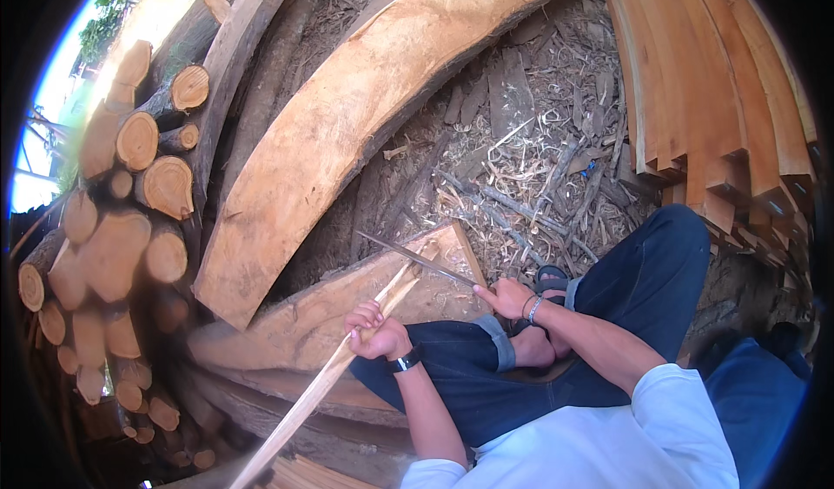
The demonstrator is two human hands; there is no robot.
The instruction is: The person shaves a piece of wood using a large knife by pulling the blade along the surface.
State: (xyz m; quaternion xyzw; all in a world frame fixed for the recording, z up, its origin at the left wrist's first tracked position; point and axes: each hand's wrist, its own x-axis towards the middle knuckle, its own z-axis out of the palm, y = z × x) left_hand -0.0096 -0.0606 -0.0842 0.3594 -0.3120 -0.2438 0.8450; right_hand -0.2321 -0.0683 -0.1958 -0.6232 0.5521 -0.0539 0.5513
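My left hand (375, 331) is wrapped round a long, pale strip of wood (314, 390). The strip slants from the lower left edge up to a narrower end above a cut slab (287, 328). In my right hand (506, 299) is the handle of a long knife (445, 272), its fingers closed. Its thin blade points up and to the left, crossing the strip near the upper end. Whether the blade's edge bites into the wood cannot be made out. Most of the handle is hidden by my right hand.
A big curved slab (339, 115) lies ahead of me. Cut logs (167, 187) are piled at left, and sawn boards (695, 63) are stacked at right. Shavings and bark (539, 168) cover the ground. Dark blue cloth (754, 406) shows at lower right.
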